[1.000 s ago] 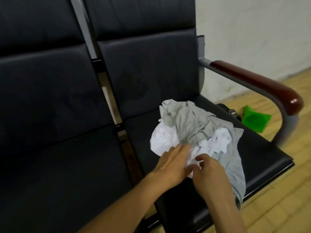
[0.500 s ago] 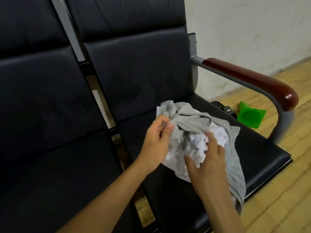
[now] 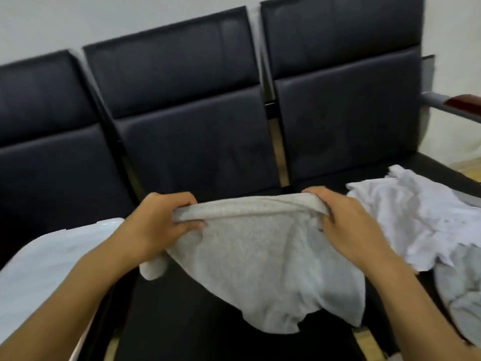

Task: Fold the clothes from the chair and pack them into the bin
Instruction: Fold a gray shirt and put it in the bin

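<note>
Dim, even indoor light – motion blur is smearing the whole frame, wide-angle distortion is bending edges, shadows staying soft.

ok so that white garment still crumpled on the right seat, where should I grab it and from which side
Probably the white garment by its near, ragged edge, coming from the front of the seat. That edge lies loose toward you over a grey piece, while the far part is bunched. Both the left hand and right hand are gripping the grey garment.

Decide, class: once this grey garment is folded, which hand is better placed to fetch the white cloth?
The right hand, probably: it grips the grey garment beside the white cloth; the left hand is farther away.
</note>
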